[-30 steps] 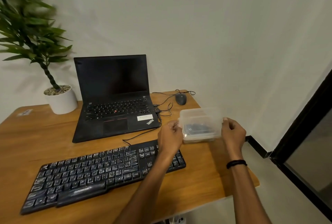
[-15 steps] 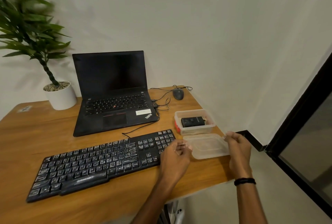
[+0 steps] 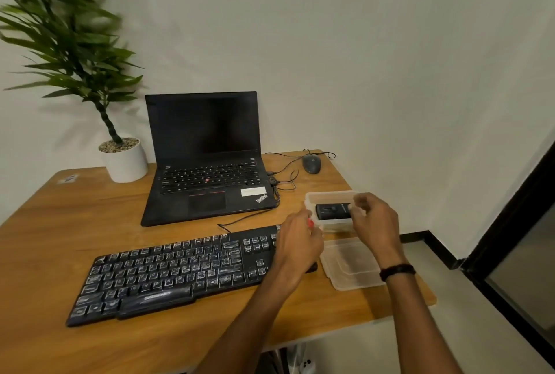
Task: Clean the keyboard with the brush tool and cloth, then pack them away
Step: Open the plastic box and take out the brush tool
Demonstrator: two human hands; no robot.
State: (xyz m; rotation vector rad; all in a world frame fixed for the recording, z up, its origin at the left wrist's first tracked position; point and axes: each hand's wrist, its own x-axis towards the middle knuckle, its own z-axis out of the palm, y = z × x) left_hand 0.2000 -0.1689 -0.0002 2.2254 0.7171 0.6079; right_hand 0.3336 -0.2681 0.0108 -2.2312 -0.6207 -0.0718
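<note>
A black keyboard (image 3: 180,268) lies across the front of the wooden table (image 3: 60,238). To its right stands an open clear plastic container (image 3: 330,194) with a black brush tool (image 3: 332,212) lying inside. The container's clear lid (image 3: 351,265) lies flat on the table in front of it. My right hand (image 3: 375,220) reaches into the container, and its fingertips pinch the right end of the black tool. My left hand (image 3: 297,244) is at the container's left wall with its fingers curled against it, beside a small red part. No cloth is visible.
An open black laptop (image 3: 207,163) stands behind the keyboard, with a wired mouse (image 3: 311,163) and loose cables to its right. A potted plant (image 3: 124,160) is at the back left. The table's right edge runs just past the lid.
The lid came off the container and was set down on the table in front of it. Both hands then moved back up to the open container.
</note>
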